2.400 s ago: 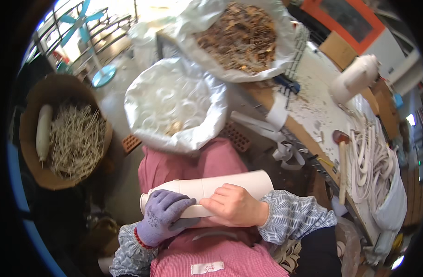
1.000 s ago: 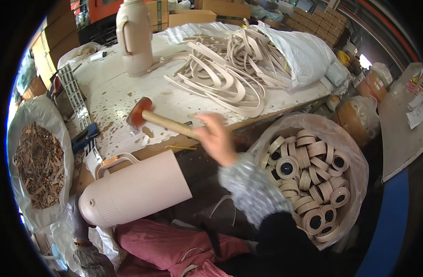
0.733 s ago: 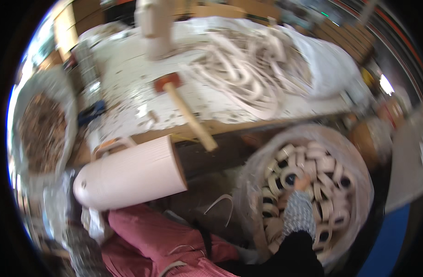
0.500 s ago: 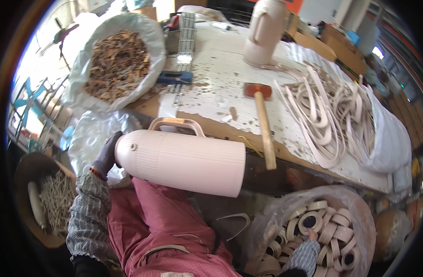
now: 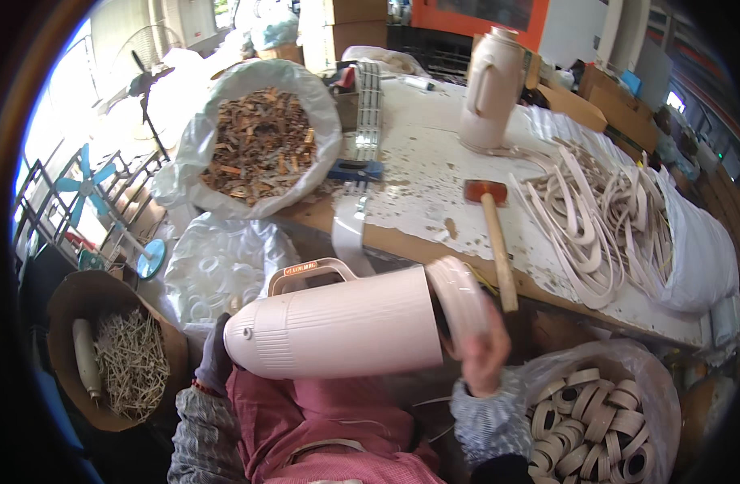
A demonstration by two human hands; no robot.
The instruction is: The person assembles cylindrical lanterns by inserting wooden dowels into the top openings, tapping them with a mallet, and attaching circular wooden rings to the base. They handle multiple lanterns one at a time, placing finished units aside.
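A pale pink thermos flask body (image 5: 346,327) lies on its side across my lap, its handle (image 5: 309,273) facing the table. My left hand (image 5: 213,363), in a grey glove, grips its rounded left end; most of the fingers are hidden behind it. Bare and slightly blurred, my right hand (image 5: 484,351) is closed on a pale pink ring-shaped base (image 5: 457,294). That base is tilted against the wide right end of the flask, with a dark gap between them; whether their rims touch, I cannot tell.
Several pink rings fill a plastic-lined container (image 5: 664,403) at lower right. The white table (image 5: 418,121) holds a mallet (image 5: 497,242), an upright flask (image 5: 491,93) and pale strips (image 5: 580,210). To the left are a bag of brown scraps (image 5: 330,137), clear plastic parts (image 5: 209,282) and a bin of sticks (image 5: 63,315).
My right hand has come up from the container of rings, bringing a ring-shaped base to the flask's right end. The view has shifted, and my left hand still holds the flask.
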